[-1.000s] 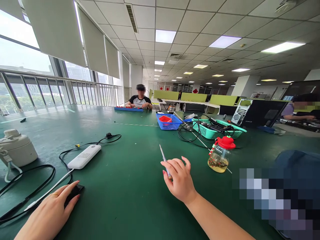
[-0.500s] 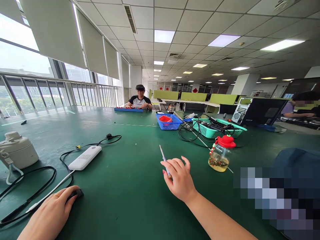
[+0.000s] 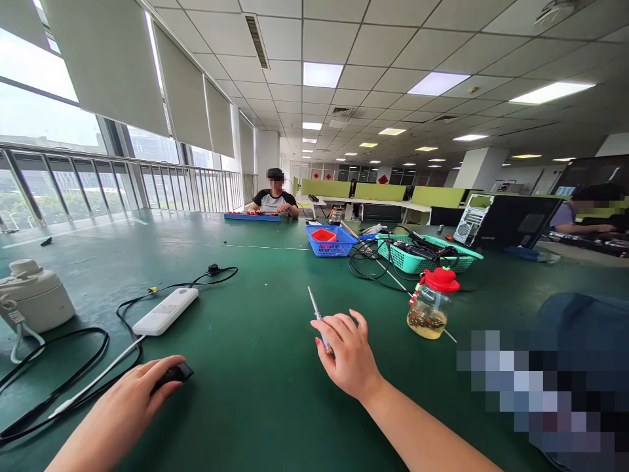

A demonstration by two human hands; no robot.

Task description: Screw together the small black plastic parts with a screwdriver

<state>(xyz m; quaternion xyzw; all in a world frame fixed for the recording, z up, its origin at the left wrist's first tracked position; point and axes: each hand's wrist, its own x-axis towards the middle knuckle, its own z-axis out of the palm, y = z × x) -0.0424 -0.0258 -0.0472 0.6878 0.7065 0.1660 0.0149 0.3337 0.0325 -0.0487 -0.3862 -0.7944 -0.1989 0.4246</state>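
My right hand (image 3: 346,354) is closed round a thin screwdriver (image 3: 315,311) whose shaft points up and away over the green table (image 3: 255,367). My left hand (image 3: 128,403) rests low on the table with its fingers curled over a small black object (image 3: 177,373). A black cable (image 3: 73,367) and a white cable run just left of that hand toward a white power bank (image 3: 166,311).
A white jug (image 3: 32,298) stands at the far left. A glass jar with a red lid (image 3: 432,305) sits right of my right hand. Behind are a blue basket (image 3: 330,241) and a teal basket (image 3: 422,255) with cables. A person sits at the far end; another at the right.
My left hand has slid to the right with the small black object under its fingers. My right hand with the screwdriver has shifted slightly left.
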